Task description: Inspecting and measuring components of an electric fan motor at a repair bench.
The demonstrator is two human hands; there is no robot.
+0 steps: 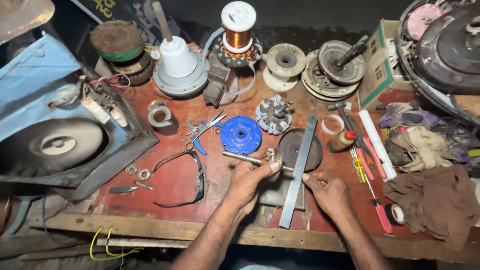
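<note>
Fingers of the left hand (248, 181) grip a metal shaft (250, 159) low at centre of the desk (170, 180). Right hand (327, 192) fingers pinch a steel ruler (298, 170) lying across a dark disc (300, 149) at one o'clock. Blue disc (241, 134) sits at twelve o'clock of the shaft.

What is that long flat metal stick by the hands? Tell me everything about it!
The metal strip is a long, thin, flat bar, grey and dull like steel. It lies slanted across the red table, its top end pointing away and its bottom end near the table's front edge. It crosses over a dark round disc. The right hand touches its side, and the left hand holds a metal shaft just beside it.
</note>
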